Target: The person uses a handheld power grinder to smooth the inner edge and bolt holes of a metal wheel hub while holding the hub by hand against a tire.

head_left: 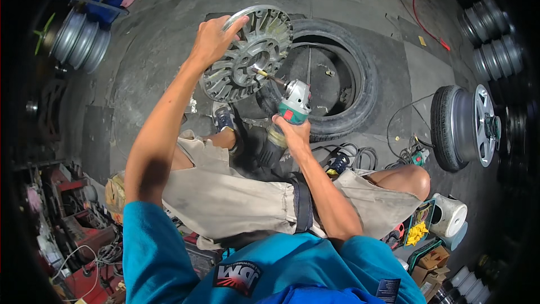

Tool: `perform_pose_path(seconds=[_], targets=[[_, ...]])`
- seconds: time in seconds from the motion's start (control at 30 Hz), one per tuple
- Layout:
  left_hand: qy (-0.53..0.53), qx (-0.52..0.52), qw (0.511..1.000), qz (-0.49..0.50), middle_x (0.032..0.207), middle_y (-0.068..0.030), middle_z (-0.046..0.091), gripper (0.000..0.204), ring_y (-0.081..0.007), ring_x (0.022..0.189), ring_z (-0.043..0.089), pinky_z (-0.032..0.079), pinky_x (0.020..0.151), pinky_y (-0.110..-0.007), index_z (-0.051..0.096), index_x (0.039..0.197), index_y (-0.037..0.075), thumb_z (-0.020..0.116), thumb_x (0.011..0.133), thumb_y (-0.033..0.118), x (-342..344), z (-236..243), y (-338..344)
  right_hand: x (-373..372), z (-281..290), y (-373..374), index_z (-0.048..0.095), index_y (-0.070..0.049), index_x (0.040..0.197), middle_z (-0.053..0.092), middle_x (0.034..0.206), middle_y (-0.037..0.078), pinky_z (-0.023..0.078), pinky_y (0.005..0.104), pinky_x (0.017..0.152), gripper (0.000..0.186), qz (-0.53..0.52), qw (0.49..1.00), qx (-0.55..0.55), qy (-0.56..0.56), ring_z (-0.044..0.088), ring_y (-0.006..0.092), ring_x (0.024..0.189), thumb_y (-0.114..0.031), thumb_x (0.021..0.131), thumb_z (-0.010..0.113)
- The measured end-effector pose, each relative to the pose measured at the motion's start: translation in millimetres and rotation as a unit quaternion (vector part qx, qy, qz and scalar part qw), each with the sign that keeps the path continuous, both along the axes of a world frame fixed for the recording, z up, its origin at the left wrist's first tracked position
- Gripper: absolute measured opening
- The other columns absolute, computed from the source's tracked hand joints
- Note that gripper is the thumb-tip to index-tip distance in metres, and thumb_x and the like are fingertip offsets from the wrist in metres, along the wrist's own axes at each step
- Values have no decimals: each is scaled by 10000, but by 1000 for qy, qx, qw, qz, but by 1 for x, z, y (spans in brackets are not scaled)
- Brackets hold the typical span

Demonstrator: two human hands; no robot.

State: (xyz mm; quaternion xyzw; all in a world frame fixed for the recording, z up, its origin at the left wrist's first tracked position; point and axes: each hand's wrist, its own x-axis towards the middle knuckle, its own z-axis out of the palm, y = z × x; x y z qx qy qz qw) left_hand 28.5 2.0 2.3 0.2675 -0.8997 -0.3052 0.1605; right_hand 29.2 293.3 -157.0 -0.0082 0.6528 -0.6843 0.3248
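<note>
My left hand (215,36) grips the outer edge of a silver multi-spoke wheel face (230,66), holding it tilted up at the upper middle. My right hand (289,135) is closed on a green and silver power grinder (295,102). Its shaft carries a slim brass-coloured tip (264,74) that reaches to the centre hole of the wheel face; whether it touches is unclear. Behind both, a black tyre (360,79) lies flat on the floor, partly hidden by the wheel face and the grinder.
A tyre with wheel rim (450,124) stands at the right, beside cables and another power tool (417,156). Stacked rims (79,42) line both sides. Red tool cases (90,219) sit lower left. A white bucket (450,211) and cardboard boxes (433,259) are lower right. A red hose (422,17) lies behind.
</note>
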Motion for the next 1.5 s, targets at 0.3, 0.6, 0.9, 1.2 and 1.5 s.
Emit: perform_pose_path(seconds=[0.3,0.6,0.9,1.2,1.5], targets=[[2,6,1000,4,802,-125,770,632,-256,756,717,542,754,-420,790,1107,16,621,1000,616,3,5,2,-1,-2,0,679,-40,1117,707,1028,43,551,330,815,434,7,999,-18,-33,673,153,884,-172,772,906],[2,19,1000,11,796,-120,771,624,-233,754,711,541,745,-413,794,1103,23,634,993,616,4,1,-3,-3,-1,1,693,-2,1135,733,1047,68,552,330,846,470,11,1000,-5,2,685,162,917,-172,761,922],[-7,10,1000,3,792,-104,765,585,-205,739,681,527,731,-385,794,1081,16,639,1008,575,0,7,4,-6,13,5,698,-8,1114,733,1020,54,551,320,832,433,29,999,-12,20,680,151,893,-158,767,909],[-2,-2,1000,-20,800,-139,762,627,-301,795,736,548,770,-439,794,1051,18,622,997,618,-13,5,4,-14,-9,6,685,-4,1113,719,1027,59,545,331,856,459,-15,992,13,125,675,168,905,-181,754,911],[-24,-21,999,-36,749,-125,741,620,-308,766,735,553,781,-451,811,1018,24,645,977,620,-33,4,-5,-11,-14,7,615,40,1267,714,1139,115,531,355,943,681,-22,988,45,145,681,223,1020,-185,704,925]])
